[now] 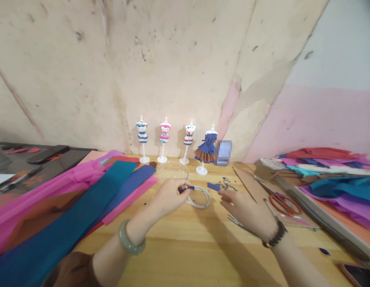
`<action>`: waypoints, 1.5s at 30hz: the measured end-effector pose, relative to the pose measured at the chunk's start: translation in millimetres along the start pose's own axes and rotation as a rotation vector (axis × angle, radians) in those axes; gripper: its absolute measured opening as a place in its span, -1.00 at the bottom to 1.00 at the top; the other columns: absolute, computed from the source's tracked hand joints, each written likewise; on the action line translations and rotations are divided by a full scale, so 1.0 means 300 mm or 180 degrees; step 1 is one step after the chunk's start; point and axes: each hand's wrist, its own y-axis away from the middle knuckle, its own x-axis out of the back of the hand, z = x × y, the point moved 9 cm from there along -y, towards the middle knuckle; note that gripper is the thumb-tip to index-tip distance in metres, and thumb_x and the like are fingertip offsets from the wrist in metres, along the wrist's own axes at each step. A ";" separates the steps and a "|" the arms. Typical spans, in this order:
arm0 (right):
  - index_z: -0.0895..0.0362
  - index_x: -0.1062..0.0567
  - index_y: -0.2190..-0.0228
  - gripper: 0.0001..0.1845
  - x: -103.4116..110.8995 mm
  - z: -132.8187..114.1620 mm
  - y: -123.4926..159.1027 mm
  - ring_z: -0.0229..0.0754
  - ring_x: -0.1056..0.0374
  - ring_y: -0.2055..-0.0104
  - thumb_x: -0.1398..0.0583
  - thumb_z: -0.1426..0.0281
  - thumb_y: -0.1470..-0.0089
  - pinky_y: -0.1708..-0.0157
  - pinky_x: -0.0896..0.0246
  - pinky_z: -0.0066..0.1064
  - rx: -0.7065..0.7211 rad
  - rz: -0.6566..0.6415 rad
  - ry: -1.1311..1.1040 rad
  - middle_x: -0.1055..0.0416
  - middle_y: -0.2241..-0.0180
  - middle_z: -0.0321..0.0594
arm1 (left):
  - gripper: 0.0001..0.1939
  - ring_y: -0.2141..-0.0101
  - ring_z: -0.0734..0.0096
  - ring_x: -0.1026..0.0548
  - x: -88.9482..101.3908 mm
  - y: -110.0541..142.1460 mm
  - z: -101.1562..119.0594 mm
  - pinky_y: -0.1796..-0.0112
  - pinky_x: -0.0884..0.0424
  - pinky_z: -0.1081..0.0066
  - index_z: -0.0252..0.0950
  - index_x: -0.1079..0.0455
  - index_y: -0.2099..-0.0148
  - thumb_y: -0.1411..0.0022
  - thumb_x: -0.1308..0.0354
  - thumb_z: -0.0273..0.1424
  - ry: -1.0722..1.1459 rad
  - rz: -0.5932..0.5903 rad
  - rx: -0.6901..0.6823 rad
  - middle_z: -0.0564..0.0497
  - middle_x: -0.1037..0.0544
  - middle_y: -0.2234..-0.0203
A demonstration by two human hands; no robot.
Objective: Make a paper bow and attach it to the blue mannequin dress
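1. Brown sleeve (pixel 73 269) nearest the camera, lower left in the head view; stops well short of the left hand (pixel 169 195), perhaps so as not to brush the work.
2. With that hand, pinches a dark blue piece (pixel 189 187) at the near-left side of a white ring (pixel 199 206), thumb and fingers together, apparently to steady it.
3. With the right hand (pixel 241 207), grips nothing visible; fingers loosely parted, just beside blue scraps (pixel 225 185). Cannot tell about contact with the wooden table (pixel 173 255).
4. Beyond, near the wall (pixel 161 59), shows four small dress forms (pixel 165 133) upright on round bases, the rightmost in a blue-and-brown dress (pixel 207 147), seemingly for display.
5. To the left, lays long fabrics (pixel 92 199) slantwise; to the right, orange-handled scissors (pixel 280 205), probably for easy reach.
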 end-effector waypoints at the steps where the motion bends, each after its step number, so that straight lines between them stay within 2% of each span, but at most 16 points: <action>1: 0.14 -0.59 0.27 -0.73 -0.030 0.038 0.036 0.03 -0.55 0.34 -0.15 0.58 -0.02 0.35 -0.39 -0.26 -0.0147 -0.0060 0.0428 -0.60 0.39 0.00 | -0.77 0.49 0.37 -0.42 -0.005 -0.001 -0.005 0.45 -0.23 0.44 -0.26 -0.54 0.24 -0.18 -0.06 -0.35 0.0065 -0.0017 0.0009 0.03 -0.54 0.52; 3: 0.18 -0.58 0.41 -0.69 -0.094 0.087 0.114 0.02 -0.54 0.40 -0.08 0.69 -0.01 0.41 -0.37 -0.29 -0.0351 -0.0167 0.1122 -0.58 0.46 0.04 | -0.77 0.49 0.39 -0.42 -0.017 -0.003 -0.013 0.45 -0.24 0.45 -0.28 -0.52 0.23 -0.17 -0.05 -0.36 0.0226 -0.0069 0.0039 0.03 -0.54 0.52; 4: 0.21 -0.57 0.41 -0.64 -0.126 0.106 0.152 0.02 -0.54 0.41 -0.04 0.74 0.00 0.45 -0.36 -0.30 -0.0476 -0.0234 0.1390 -0.57 0.46 0.05 | -0.78 0.48 0.39 -0.43 -0.022 -0.002 -0.015 0.44 -0.26 0.45 -0.29 -0.51 0.23 -0.17 -0.06 -0.37 0.0298 -0.0092 0.0054 0.02 -0.55 0.50; 6: 0.24 -0.56 0.32 -0.59 -0.159 0.121 0.208 0.04 -0.53 0.37 0.00 0.78 0.01 0.47 -0.37 -0.29 -0.0585 -0.0143 0.1754 -0.56 0.39 0.07 | -0.79 0.44 0.39 -0.47 -0.030 0.000 -0.016 0.41 -0.30 0.45 -0.30 -0.50 0.24 -0.16 -0.07 -0.38 0.0411 -0.0138 0.0091 0.00 -0.58 0.46; 8: 0.25 -0.54 0.24 -0.55 -0.167 0.128 0.234 0.04 -0.51 0.33 0.02 0.78 0.02 0.43 -0.38 -0.27 -0.0588 -0.0061 0.1771 -0.55 0.35 0.07 | -0.80 0.42 0.38 -0.49 -0.031 0.003 -0.006 0.39 -0.32 0.45 -0.30 -0.51 0.25 -0.15 -0.08 -0.38 0.0483 -0.0136 0.0103 0.00 -0.60 0.43; 10: 0.25 -0.53 0.21 -0.54 -0.152 0.141 0.232 0.02 -0.50 0.28 0.03 0.76 0.02 0.32 -0.40 -0.23 -0.0605 -0.0050 0.1333 -0.55 0.31 0.07 | -0.81 0.41 0.39 -0.49 -0.027 0.006 0.011 0.39 -0.33 0.46 -0.29 -0.53 0.26 -0.13 -0.10 -0.39 0.0575 -0.0085 0.0112 0.01 -0.61 0.42; 13: 0.21 -0.52 0.16 -0.58 -0.084 0.121 0.198 -0.04 -0.49 0.19 0.03 0.63 -0.06 0.15 -0.37 -0.25 -0.0549 0.0021 -0.0044 -0.56 0.24 0.01 | -0.84 0.42 0.41 -0.48 -0.022 0.010 0.034 0.40 -0.34 0.46 -0.31 -0.54 0.30 -0.07 -0.15 -0.44 0.0841 -0.0035 0.0219 0.00 -0.60 0.45; 14: 0.18 -0.52 0.14 -0.60 -0.052 0.094 0.185 -0.07 -0.48 0.20 0.03 0.55 -0.11 0.16 -0.38 -0.28 -0.0482 0.0062 -0.0570 -0.55 0.25 -0.03 | -0.85 0.44 0.42 -0.48 -0.025 0.012 0.040 0.40 -0.34 0.46 -0.32 -0.53 0.31 -0.05 -0.17 -0.44 0.1011 -0.0062 0.0285 0.00 -0.60 0.46; 16: 0.18 -0.54 0.16 -0.61 0.007 0.022 0.160 -0.13 -0.44 0.38 0.02 0.40 -0.14 0.33 -0.39 -0.34 -0.0418 0.0078 -0.1457 -0.51 0.42 -0.15 | -0.86 0.45 0.44 -0.47 -0.039 0.018 0.048 0.40 -0.36 0.46 -0.34 -0.53 0.32 -0.03 -0.23 -0.40 0.1451 -0.0203 0.0427 0.00 -0.58 0.48; 19: 0.17 -0.53 0.08 -0.53 0.082 -0.110 0.122 -0.17 -0.39 0.43 -0.01 0.16 -0.21 0.41 -0.35 -0.38 -0.0345 0.0136 -0.2109 -0.47 0.45 -0.19 | -0.76 0.48 0.47 -0.45 -0.056 0.024 0.066 0.41 -0.37 0.47 -0.34 -0.52 0.32 0.01 -0.33 -0.28 0.2111 -0.0429 0.0523 0.01 -0.56 0.51; 21: 0.14 -0.52 0.05 -0.49 0.127 -0.196 0.092 -0.12 -0.44 0.27 -0.04 0.08 -0.19 0.25 -0.39 -0.33 -0.0112 0.0332 -0.2232 -0.52 0.35 -0.13 | -0.70 0.52 0.53 -0.42 -0.050 0.025 0.077 0.42 -0.36 0.48 -0.35 -0.51 0.36 0.04 -0.38 -0.21 0.2385 -0.0434 0.0488 0.04 -0.53 0.55; 23: 0.13 -0.52 0.07 -0.53 0.153 -0.258 0.065 -0.07 -0.44 0.11 -0.06 0.08 -0.20 0.08 -0.36 -0.29 0.0127 0.0538 -0.2323 -0.54 0.19 -0.07 | -0.66 0.55 0.57 -0.39 -0.036 0.025 0.085 0.43 -0.34 0.50 -0.35 -0.48 0.38 0.05 -0.40 -0.17 0.2602 -0.0346 0.0434 0.07 -0.50 0.58; 27: 0.12 -0.49 0.05 -0.60 0.158 -0.318 0.041 -0.10 -0.43 0.02 -0.02 0.19 -0.26 0.02 -0.33 -0.30 0.0476 0.0698 -0.2224 -0.51 0.04 -0.04 | -0.63 0.55 0.56 -0.41 -0.028 0.031 0.083 0.44 -0.31 0.51 -0.34 -0.44 0.38 0.07 -0.42 -0.18 0.3048 -0.0194 0.0505 0.07 -0.50 0.59; 30: 0.13 -0.49 0.06 -0.63 0.155 -0.329 0.050 -0.12 -0.45 0.05 -0.01 0.25 -0.28 0.05 -0.35 -0.33 0.0580 0.0713 -0.2084 -0.52 0.06 -0.05 | -0.64 0.55 0.56 -0.42 -0.031 0.034 0.080 0.45 -0.31 0.51 -0.35 -0.42 0.39 0.06 -0.42 -0.18 0.3143 -0.0108 0.0516 0.07 -0.50 0.59; 36: 0.12 -0.50 0.08 -0.64 0.157 -0.320 0.064 -0.12 -0.47 0.07 -0.01 0.25 -0.28 0.04 -0.36 -0.32 0.0484 0.0807 -0.2052 -0.54 0.09 -0.07 | -0.67 0.45 0.48 -0.49 -0.025 0.035 0.083 0.35 -0.40 0.45 -0.34 -0.45 0.34 -0.02 -0.38 -0.18 0.2829 0.0077 0.0280 0.01 -0.55 0.50; 45: 0.11 -0.48 0.03 -0.64 0.149 -0.333 0.069 -0.13 -0.45 0.02 0.00 0.27 -0.29 0.02 -0.34 -0.32 0.0500 0.0850 -0.2047 -0.52 0.05 -0.06 | -0.65 0.41 0.42 -0.52 -0.013 0.051 0.073 0.31 -0.43 0.43 -0.33 -0.44 0.32 -0.04 -0.35 -0.14 0.2495 0.0365 0.0262 0.00 -0.57 0.47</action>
